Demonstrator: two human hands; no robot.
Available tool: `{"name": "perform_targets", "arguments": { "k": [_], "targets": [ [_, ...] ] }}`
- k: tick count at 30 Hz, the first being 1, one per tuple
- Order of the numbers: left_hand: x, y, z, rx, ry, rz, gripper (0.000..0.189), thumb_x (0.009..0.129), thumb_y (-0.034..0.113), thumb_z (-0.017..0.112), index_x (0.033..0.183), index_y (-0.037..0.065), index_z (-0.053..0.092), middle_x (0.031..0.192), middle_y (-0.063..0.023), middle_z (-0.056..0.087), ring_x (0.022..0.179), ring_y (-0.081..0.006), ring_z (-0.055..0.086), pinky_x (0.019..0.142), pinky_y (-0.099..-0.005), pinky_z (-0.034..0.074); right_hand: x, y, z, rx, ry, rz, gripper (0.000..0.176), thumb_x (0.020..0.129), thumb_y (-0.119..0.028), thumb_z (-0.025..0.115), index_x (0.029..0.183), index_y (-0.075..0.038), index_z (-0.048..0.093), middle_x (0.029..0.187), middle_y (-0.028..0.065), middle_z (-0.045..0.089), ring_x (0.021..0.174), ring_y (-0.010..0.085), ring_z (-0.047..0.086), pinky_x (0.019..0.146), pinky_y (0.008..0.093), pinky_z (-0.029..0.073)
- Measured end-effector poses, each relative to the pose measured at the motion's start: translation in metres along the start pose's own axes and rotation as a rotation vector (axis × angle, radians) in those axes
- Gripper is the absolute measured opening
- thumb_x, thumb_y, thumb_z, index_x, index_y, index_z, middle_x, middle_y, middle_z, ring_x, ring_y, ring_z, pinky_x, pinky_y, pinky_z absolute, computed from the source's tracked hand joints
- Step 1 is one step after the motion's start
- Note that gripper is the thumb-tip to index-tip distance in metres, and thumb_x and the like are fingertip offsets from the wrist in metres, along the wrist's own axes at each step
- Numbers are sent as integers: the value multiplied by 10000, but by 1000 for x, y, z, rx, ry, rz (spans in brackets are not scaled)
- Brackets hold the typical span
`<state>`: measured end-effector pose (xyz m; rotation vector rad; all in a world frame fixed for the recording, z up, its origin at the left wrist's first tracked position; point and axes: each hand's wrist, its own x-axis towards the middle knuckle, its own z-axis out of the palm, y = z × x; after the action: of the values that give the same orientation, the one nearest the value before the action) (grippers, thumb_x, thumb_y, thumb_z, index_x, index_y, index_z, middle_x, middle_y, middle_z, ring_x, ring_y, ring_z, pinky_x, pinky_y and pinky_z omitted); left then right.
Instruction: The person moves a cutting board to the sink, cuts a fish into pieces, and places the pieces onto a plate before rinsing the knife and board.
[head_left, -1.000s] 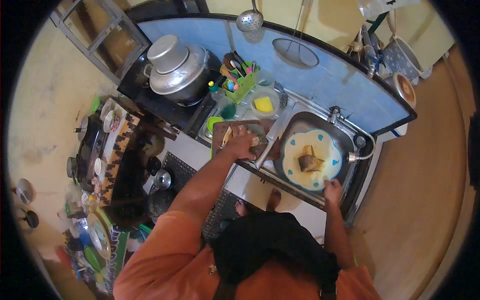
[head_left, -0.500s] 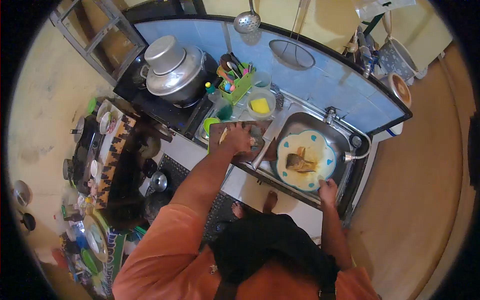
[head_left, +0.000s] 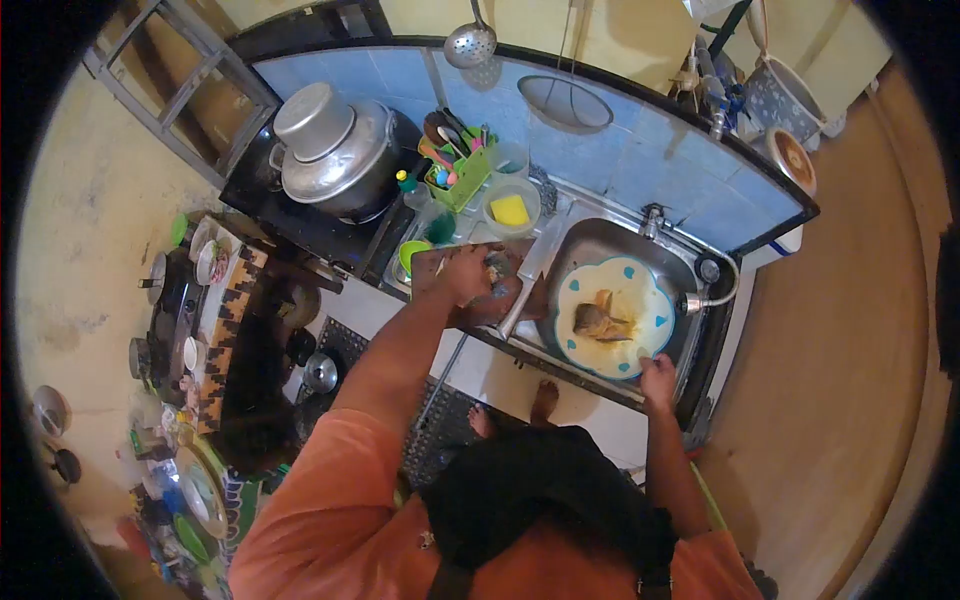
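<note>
My right hand (head_left: 657, 381) grips the near rim of a white scalloped plate (head_left: 588, 345) with teal spots, held over the sink. On the plate lie brownish pieces that look like fish (head_left: 602, 321), in yellowish liquid. My left hand (head_left: 468, 277) is closed over a dark wooden cutting board (head_left: 428, 265) left of the sink. Greyish bits (head_left: 502, 266) show beside its fingers; what the fingers hold is hidden. A cleaver (head_left: 543, 258) with a wide pale blade lies at the board's right side, its handle pointing toward me.
The sink (head_left: 600, 232) has a faucet (head_left: 652, 222) at its back. Behind the board stand a tub with a yellow sponge (head_left: 510, 210), a green utensil basket (head_left: 462, 182) and a soap bottle (head_left: 414, 190). A large pot (head_left: 340, 165) sits on the stove. A strainer (head_left: 566, 104) hangs above.
My left hand has shifted slightly left on the board and its fingers, spread before, are now more curled. My right hand still holds the plate in the same place. The view has shifted slightly.
</note>
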<state>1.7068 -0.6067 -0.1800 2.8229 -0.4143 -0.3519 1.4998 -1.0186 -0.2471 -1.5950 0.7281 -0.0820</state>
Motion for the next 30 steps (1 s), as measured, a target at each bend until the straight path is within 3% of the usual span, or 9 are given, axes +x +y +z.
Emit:
{"name": "perform_targets", "arguments": {
  "k": [3, 7, 10, 12, 18, 21, 24, 28, 30],
  "targets": [
    [1, 4, -24, -161, -116, -43, 667, 703, 254, 741, 1286, 48, 490, 1116, -264, 620, 1057, -407, 604, 933, -460, 467, -2, -1, -1, -12, 2, -18, 73, 837, -132, 622, 845, -65, 594, 696, 33, 605, 518, 124, 537, 440, 292, 441],
    [-4, 19, -56, -266, -134, -45, 514, 715, 243, 725, 1157, 14, 599, 1026, -263, 661, 991, -377, 643, 865, -425, 507, -6, -13, 0, -59, 10, 58, 92, 841, -138, 621, 851, -51, 593, 692, 43, 603, 509, 131, 541, 442, 293, 455],
    [20, -11, -48, -226, -182, -47, 439, 759, 250, 731, 1123, 22, 638, 1003, -217, 686, 894, -298, 680, 783, -403, 522, -5, -11, 1, -59, 17, 22, 94, 845, -139, 617, 852, -51, 587, 696, 47, 601, 500, 128, 533, 434, 285, 446],
    [42, -43, -26, -402, -175, -18, 354, 773, 209, 735, 1050, -2, 670, 894, -138, 701, 785, -204, 665, 711, -367, 525, -4, -9, 1, -26, 28, 12, 90, 848, -137, 614, 851, -52, 583, 699, 48, 601, 495, 125, 527, 429, 279, 438],
    [17, 2, -91, -825, -228, -152, 317, 789, 65, 693, 1083, -42, 644, 899, -91, 692, 810, -185, 662, 728, -354, 528, 6, 13, -1, 68, 34, -22, 88, 858, -135, 613, 836, -62, 569, 694, 32, 590, 508, 123, 523, 428, 287, 419],
    [-2, 27, -111, -980, -186, -191, 340, 807, 31, 684, 1127, -53, 605, 964, -98, 688, 817, -205, 669, 709, -353, 536, 15, 24, -5, -74, 46, -38, 83, 856, -129, 611, 851, -52, 578, 703, 37, 592, 513, 132, 525, 431, 298, 417],
    [12, -2, -61, -1227, -209, -256, 351, 820, 31, 691, 1144, -46, 580, 1032, -122, 677, 853, -219, 675, 720, -353, 552, 26, 20, -5, -42, 17, 10, 109, 847, -121, 607, 895, -24, 597, 711, 50, 599, 512, 135, 526, 414, 298, 401],
    [-19, 40, -76, -1294, -161, -438, 328, 837, 28, 681, 1141, -34, 573, 1062, -139, 667, 884, -241, 684, 733, -363, 572, 53, 36, -3, -240, 27, 142, 211, 820, -119, 618, 979, 20, 616, 720, 86, 609, 539, 175, 570, 418, 327, 439],
    [-25, 42, -63, -1520, -125, -503, 393, 851, 17, 663, 1218, -31, 533, 1092, -164, 656, 929, -261, 681, 801, -356, 580, 60, 40, 2, -263, 56, 166, 243, 809, -121, 624, 999, 30, 617, 727, 99, 611, 549, 190, 584, 425, 336, 454]
  ]
}}
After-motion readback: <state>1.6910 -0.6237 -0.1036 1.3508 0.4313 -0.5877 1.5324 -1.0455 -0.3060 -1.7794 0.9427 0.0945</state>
